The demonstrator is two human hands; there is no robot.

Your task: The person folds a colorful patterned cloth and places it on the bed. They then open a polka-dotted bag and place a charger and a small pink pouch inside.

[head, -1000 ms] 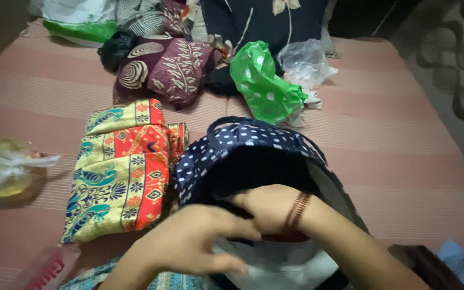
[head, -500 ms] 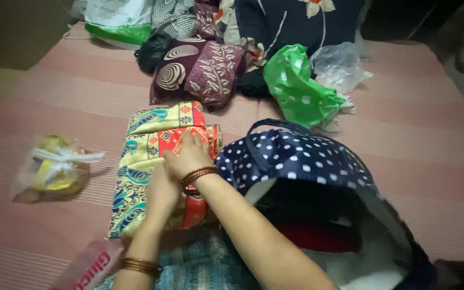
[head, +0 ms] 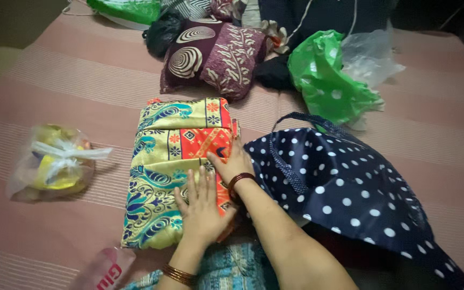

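Two hands now lie on the folded printed cloth (head: 175, 172), whereas a second ago both were down inside the mouth of the polka-dot bag. Going left to right across the pink striped bed (head: 55, 91): a knotted clear plastic bag with something yellow inside (head: 52, 166) sits well apart from the hands, untouched. Next comes the folded cloth, yellow, teal and orange, flat on the bed. The left hand (head: 202, 207) rests on its near right corner, palm down, fingers spread and holding nothing. Just beside it the right hand (head: 232, 161), a bangle at the wrist, presses flat on the orange panel at the cloth's right edge, fingers together, also pinching nothing. Right of that, the navy polka-dot bag (head: 350, 182) has slumped, its mouth no longer held open, touching the cloth's edge. Attention has shifted from bag to cloth, which is not yet lifted.
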